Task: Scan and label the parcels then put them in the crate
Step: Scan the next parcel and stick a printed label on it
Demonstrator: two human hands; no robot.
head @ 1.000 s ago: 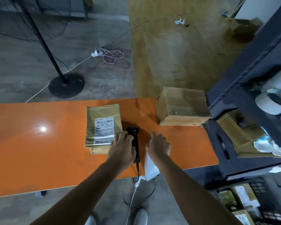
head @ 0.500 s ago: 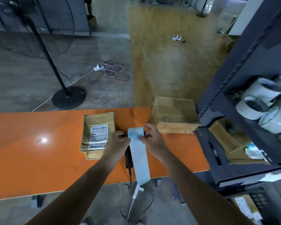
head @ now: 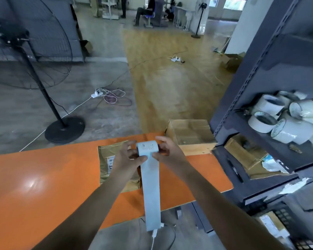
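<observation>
Above the parcel (head: 106, 152), the left hand (head: 127, 160) and right hand (head: 169, 153) each hold a pinching grip on the label roll (head: 148, 147). Peel one label squarely; avoid creasing.

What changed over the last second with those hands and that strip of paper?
The right hand lifted the label strip from the near edge of the orange table, and the left hand rose from the tabletop to join it. Both now pinch the strip's curled top end, held up over the parcel, with the rest hanging down. The parcel and the cardboard box stayed put.
</observation>
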